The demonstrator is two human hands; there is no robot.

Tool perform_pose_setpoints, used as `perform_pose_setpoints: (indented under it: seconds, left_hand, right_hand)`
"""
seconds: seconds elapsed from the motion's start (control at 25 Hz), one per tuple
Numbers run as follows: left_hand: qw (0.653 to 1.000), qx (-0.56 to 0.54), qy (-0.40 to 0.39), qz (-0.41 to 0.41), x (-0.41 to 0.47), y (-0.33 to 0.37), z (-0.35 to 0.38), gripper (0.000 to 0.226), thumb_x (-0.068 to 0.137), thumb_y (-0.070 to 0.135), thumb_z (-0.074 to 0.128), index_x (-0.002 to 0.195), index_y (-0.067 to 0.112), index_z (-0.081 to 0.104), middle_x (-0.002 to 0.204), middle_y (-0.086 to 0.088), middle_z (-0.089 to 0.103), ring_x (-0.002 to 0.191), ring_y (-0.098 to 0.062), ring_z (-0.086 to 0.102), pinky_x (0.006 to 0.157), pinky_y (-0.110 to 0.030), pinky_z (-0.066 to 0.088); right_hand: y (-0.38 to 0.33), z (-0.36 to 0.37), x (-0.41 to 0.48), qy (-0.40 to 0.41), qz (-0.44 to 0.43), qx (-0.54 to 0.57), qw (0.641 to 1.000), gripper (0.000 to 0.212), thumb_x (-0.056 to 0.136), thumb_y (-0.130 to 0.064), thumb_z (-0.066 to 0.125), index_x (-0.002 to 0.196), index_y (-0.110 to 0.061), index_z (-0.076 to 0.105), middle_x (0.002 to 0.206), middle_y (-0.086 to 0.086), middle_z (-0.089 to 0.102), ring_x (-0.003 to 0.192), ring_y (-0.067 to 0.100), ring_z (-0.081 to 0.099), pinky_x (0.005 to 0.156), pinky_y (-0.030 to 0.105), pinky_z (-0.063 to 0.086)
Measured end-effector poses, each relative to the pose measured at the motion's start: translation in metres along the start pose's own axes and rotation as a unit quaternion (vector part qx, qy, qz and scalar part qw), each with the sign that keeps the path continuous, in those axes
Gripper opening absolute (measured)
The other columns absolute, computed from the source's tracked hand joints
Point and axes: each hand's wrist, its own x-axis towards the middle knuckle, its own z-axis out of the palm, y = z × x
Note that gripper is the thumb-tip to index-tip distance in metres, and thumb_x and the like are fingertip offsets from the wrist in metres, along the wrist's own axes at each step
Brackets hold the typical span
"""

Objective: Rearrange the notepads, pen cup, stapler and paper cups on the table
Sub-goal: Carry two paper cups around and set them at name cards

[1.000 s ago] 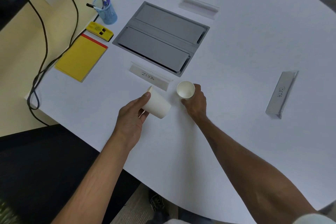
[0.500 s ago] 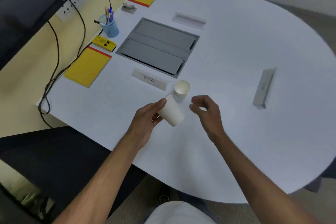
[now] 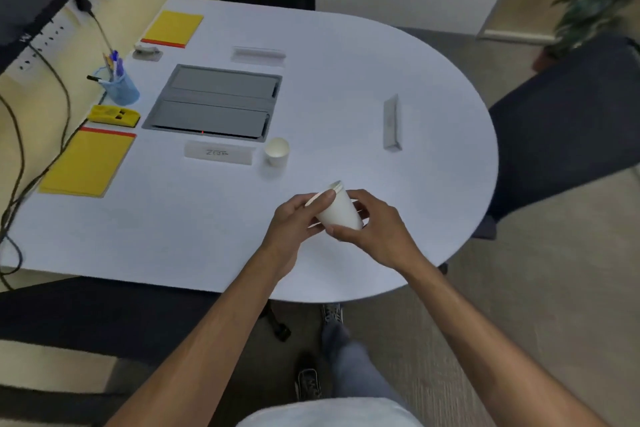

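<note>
Head view, near to far. Both forearms reach out from the near edge over the white oval counter [image 3: 346, 87]. The left hand [image 3: 294, 222] and right hand [image 3: 377, 229] meet above the near part of the counter, both closed around a tilted stack of paper cups [image 3: 337, 210]; the rims point far and left, and at least two rims show at the upper end. The left fingers [image 3: 320, 199] curl over the rim end, and the right fingers [image 3: 341, 230] wrap the base end, the thumb pressed against the near side of the stack. The stack is held clear of the surface.

Farther out, a single paper cup [image 3: 277, 151] stands upright, mouth up, just right of a white name card [image 3: 219, 152] bearing blurred handwriting. At the left edge lies a yellow notepad [image 3: 86, 163] with its red binding on the far side. Just beyond it lies a small yellow tray [image 3: 113, 115], and beyond the name card a grey hatch [image 3: 216, 102] is set flush into the counter. Well apart on the right lies a second name card [image 3: 392, 123], turned lengthwise.

Farther left, a blue pen cup [image 3: 121, 88] holds several pens. Beyond it sits a grey stapler [image 3: 148, 52], and at the far left a second yellow notepad [image 3: 173, 28] with its red binding on the near side. A third name card [image 3: 259, 55] lies beyond the hatch.
</note>
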Motion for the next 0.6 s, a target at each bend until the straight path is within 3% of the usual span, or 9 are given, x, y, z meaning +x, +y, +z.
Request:
perform_pose_setpoints:
  seconds: [0.2, 0.32, 0.4, 0.52, 0.6]
  left_hand:
    - [0.998, 0.056, -0.039, 0.012, -0.010, -0.016, 0.058, 0.066, 0.070, 0.057, 0.076, 0.123, 0.020, 0.064, 0.123, 0.000, 0.067, 0.113, -0.022, 0.065, 0.099, -0.043, 0.054]
    - [0.996, 0.055, -0.065, 0.022, -0.006, -0.016, 0.099, 0.056, 0.079, 0.053, 0.072, 0.125, 0.024, 0.060, 0.125, 0.001, 0.063, 0.116, -0.021, 0.062, 0.102, -0.045, 0.052]
    - [0.995, 0.035, -0.086, 0.022, -0.002, -0.014, 0.130, 0.053, 0.079, 0.052, 0.073, 0.121, 0.024, 0.061, 0.125, -0.002, 0.064, 0.115, -0.022, 0.064, 0.103, -0.045, 0.051]
    - [0.994, 0.019, -0.108, 0.023, 0.006, -0.007, 0.186, 0.072, 0.067, 0.060, 0.077, 0.124, 0.019, 0.060, 0.126, -0.007, 0.065, 0.115, -0.024, 0.065, 0.102, -0.045, 0.052]
    - [0.991, 0.013, -0.129, 0.015, 0.010, -0.009, 0.235, 0.068, 0.068, 0.059, 0.076, 0.122, 0.022, 0.060, 0.128, -0.007, 0.064, 0.114, -0.025, 0.065, 0.099, -0.045, 0.053]
  right_hand:
    - [0.021, -0.036, -0.059, 0.080, 0.051, 0.006, 0.996, 0.068, 0.072, -0.055, 0.080, 0.131, -0.035, 0.053, 0.111, -0.014, 0.065, 0.094, 0.000, 0.062, 0.069, 0.016, 0.046]
    - [0.038, -0.067, -0.091, 0.115, 0.074, 0.006, 0.991, 0.070, 0.071, -0.055, 0.081, 0.131, -0.036, 0.052, 0.113, -0.014, 0.065, 0.095, 0.000, 0.061, 0.069, 0.016, 0.046]
    - [0.054, -0.096, -0.113, 0.131, 0.099, 0.033, 0.986, 0.071, 0.068, -0.056, 0.081, 0.131, -0.036, 0.054, 0.115, -0.012, 0.066, 0.097, 0.005, 0.064, 0.075, 0.025, 0.054]
    - [0.086, -0.150, -0.146, 0.157, 0.140, 0.092, 0.973, 0.069, 0.065, -0.050, 0.084, 0.126, -0.031, 0.060, 0.113, -0.005, 0.070, 0.102, 0.015, 0.068, 0.088, 0.044, 0.059]
    - [0.113, -0.190, -0.169, 0.192, 0.160, 0.133, 0.959, 0.060, 0.070, -0.038, 0.087, 0.124, -0.026, 0.063, 0.112, -0.001, 0.072, 0.105, 0.020, 0.069, 0.090, 0.046, 0.059]
